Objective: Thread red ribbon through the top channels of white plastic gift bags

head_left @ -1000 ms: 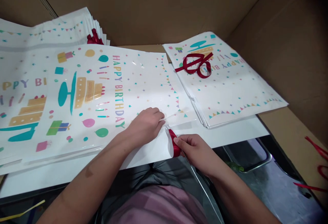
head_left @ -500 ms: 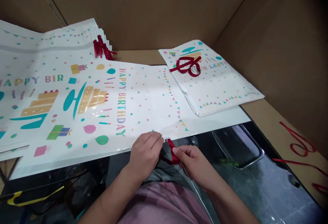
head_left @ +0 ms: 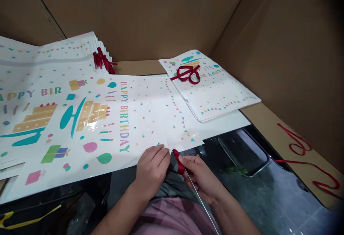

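Note:
A white plastic sheet (head_left: 145, 120), printed with "HAPPY BIRTHDAY", a cake and balloons, lies flat before me; it may be a bag. My left hand (head_left: 154, 165) is closed over its near edge, thumb hidden. Just to the right, my right hand (head_left: 197, 172) pinches a dark red ribbon (head_left: 178, 161) by that edge. A thin metal rod (head_left: 202, 199) runs from the right fingers down toward my lap. The ribbon's far end between the hands is hidden.
At the left back lies a stack of printed sheets (head_left: 64, 50) with red ribbons (head_left: 101, 60). Another stack (head_left: 215, 91) carries a looped ribbon (head_left: 189, 73). Loose red ribbons (head_left: 298, 147) lie on cardboard at right. Cardboard walls (head_left: 150, 16) rise behind.
The view has shifted, so the sheets sit lower and further left. My right hand has turned slightly, and more of the metal rod shows. Both hands keep their grips.

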